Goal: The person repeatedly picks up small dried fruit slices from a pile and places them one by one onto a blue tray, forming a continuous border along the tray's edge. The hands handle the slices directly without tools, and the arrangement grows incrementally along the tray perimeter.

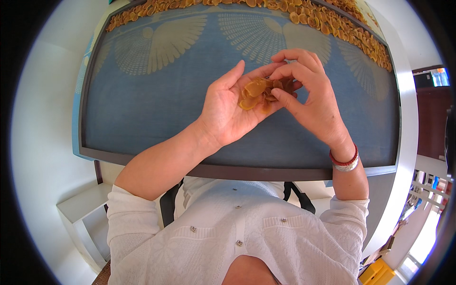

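My left hand [231, 107] is held palm up over the blue cloth-like surface of a tray [160, 107], cupping several thin amber-brown dried slices [254, 87]. From the right, my right hand [310, 96] reaches over that palm, with its thumb and fingers at the slices; the fingers partly hide some of them, and whether they pinch one cannot be told. More slices of the same kind [313, 19] lie in a dense band along the tray's far edge and down its right side.
A dark raised rim [267, 172] borders the tray on the near side. Further slices [347, 9] lie beyond the far rim. To the left stands a white shelf [83, 203] by the wall; at the lower right is a yellow container-like object [377, 272].
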Motion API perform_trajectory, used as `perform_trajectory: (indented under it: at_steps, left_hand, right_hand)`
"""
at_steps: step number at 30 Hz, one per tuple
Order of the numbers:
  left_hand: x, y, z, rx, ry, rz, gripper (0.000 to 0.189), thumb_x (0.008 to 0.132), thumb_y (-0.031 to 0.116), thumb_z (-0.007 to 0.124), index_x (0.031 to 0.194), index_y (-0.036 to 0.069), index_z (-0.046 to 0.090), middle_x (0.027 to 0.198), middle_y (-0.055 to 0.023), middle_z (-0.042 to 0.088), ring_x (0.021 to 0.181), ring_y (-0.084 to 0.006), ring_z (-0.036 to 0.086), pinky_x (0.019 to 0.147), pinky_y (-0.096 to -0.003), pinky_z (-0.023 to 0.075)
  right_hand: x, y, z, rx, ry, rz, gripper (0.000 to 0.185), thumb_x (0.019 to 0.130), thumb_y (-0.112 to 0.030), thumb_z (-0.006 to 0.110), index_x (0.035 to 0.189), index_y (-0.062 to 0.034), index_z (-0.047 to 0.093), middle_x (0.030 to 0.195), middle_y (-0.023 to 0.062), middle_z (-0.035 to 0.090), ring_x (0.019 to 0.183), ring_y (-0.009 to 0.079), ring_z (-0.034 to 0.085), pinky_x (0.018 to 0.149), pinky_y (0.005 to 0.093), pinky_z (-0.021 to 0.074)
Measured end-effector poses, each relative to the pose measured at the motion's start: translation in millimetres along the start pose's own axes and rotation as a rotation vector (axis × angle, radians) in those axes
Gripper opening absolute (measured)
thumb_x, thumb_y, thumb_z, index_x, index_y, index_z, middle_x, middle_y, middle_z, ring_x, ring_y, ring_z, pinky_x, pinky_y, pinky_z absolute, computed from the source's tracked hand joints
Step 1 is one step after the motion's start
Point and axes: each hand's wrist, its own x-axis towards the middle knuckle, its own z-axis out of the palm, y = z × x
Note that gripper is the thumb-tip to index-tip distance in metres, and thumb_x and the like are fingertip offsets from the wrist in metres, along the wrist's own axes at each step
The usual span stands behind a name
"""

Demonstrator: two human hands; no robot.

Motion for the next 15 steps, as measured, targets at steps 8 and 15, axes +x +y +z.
perform_trajectory:
  at_steps: [8, 15]
  left_hand:
    - [3.2, -2.7, 4.7, 0.014, 0.035, 0.016, 0.07, 0.103, 0.048, 0.026, 0.148, -0.006, 0.026, 0.149, -0.0218, 0.034, 0.144, -0.0332, 0.027, 0.121, -0.0453, 0.0195]
    - [1.6, 0.9, 0.6, 0.026, 0.017, 0.011, 0.066, 0.103, 0.048, 0.028, 0.148, -0.001, 0.032, 0.143, -0.0183, 0.042, 0.138, -0.0318, 0.036, 0.118, -0.0437, 0.0258]
  right_hand:
    - [-0.1, 2.7, -3.8, 0.079, 0.066, 0.087, 0.012, 0.08, 0.003, 0.068, 0.09, -0.0011, 0.063, 0.111, 0.0095, 0.061, 0.098, 0.0209, 0.058, 0.072, 0.0291, 0.0529]
    - [0.9, -2.3, -6.4, 0.031, 0.027, -0.048, 0.018, 0.072, 0.0, 0.074, 0.086, -0.0043, 0.063, 0.118, 0.0091, 0.059, 0.107, 0.0254, 0.055, 0.087, 0.0337, 0.0478]
